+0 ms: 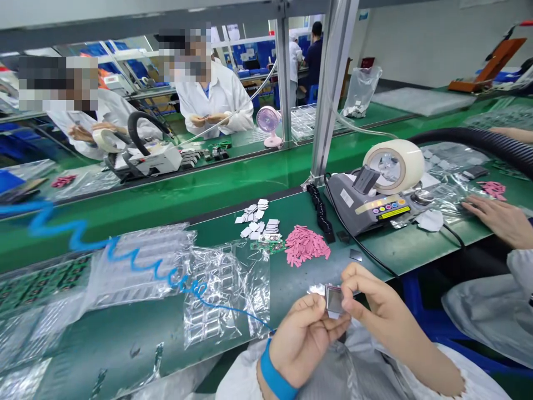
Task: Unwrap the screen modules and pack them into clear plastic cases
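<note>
Head view: left hand point(306, 333) and right hand point(372, 297) fingers pinch a small screen point(333, 300); uneven squeezing might crack it.

Left hand point(307, 325) palm-up, right hand point(373, 297) in a pinch, close together.
</note>
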`<state>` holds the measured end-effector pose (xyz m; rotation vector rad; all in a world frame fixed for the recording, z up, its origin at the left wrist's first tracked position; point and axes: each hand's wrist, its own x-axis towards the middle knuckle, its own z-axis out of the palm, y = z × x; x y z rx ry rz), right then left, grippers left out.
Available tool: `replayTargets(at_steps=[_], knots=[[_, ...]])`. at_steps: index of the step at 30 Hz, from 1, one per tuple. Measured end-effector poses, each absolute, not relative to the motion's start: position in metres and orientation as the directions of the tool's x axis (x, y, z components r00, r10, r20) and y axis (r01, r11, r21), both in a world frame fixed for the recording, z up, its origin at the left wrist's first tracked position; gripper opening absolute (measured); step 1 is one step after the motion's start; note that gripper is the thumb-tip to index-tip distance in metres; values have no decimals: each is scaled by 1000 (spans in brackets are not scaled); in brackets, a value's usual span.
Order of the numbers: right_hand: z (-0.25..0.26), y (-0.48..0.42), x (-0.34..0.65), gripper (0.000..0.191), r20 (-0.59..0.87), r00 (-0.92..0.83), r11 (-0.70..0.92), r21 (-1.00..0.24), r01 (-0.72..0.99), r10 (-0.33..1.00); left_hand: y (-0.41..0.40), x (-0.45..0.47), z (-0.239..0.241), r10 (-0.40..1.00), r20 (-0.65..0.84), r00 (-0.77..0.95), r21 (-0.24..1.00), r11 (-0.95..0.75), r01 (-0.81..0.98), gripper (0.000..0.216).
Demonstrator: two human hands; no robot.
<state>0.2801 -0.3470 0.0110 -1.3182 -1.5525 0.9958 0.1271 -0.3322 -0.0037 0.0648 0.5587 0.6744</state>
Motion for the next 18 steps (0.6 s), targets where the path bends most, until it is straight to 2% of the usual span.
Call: replayTargets(at_steps=[4, 8, 10, 14, 18], knots=[[9, -346, 275, 30, 138, -86, 162, -891, 425, 987, -332, 124, -5, 610, -459, 646, 226, 783, -579, 15], [-5, -344, 269, 18, 409, 1, 289, -647, 706, 913, -332, 120, -8, 657, -442, 610, 265, 746, -611, 19], [-14, -344, 267, 18, 491, 10, 310, -566, 764, 871, -333, 118, -11, 675, -440, 592, 281, 730, -623, 17], [-22, -344, 267, 30, 376, -85, 333, -665, 669, 923, -332, 109, -16, 649, -425, 631, 264, 755, -600, 16], [-11, -344, 266, 23, 331, -28, 293, -789, 540, 943, -331, 96, -12, 625, -409, 665, 214, 774, -596, 17]])
